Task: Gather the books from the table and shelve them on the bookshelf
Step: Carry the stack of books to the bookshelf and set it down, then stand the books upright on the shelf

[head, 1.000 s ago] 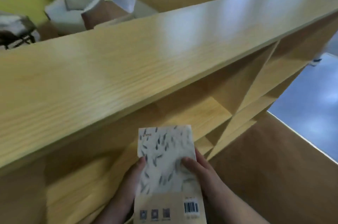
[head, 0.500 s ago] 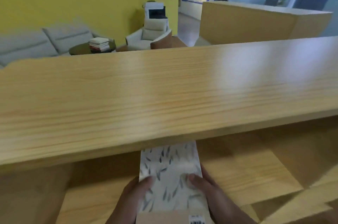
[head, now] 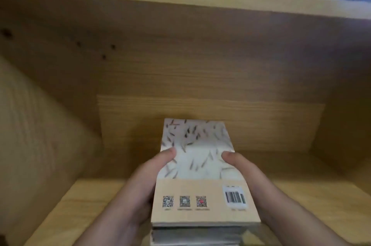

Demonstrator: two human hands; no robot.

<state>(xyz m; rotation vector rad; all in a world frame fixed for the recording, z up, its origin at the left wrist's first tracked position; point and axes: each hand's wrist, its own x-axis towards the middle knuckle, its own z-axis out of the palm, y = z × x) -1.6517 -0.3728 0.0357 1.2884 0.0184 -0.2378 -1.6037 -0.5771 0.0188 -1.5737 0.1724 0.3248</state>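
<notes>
Books [head: 197,167]: lower stack blurry, partly off-frame

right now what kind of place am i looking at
Likely a library or reading corner, though only a light wood bookshelf cubby shows. The left hand and right hand hold a stack of books inside it, the top one bearing a barcode sticker.
</notes>
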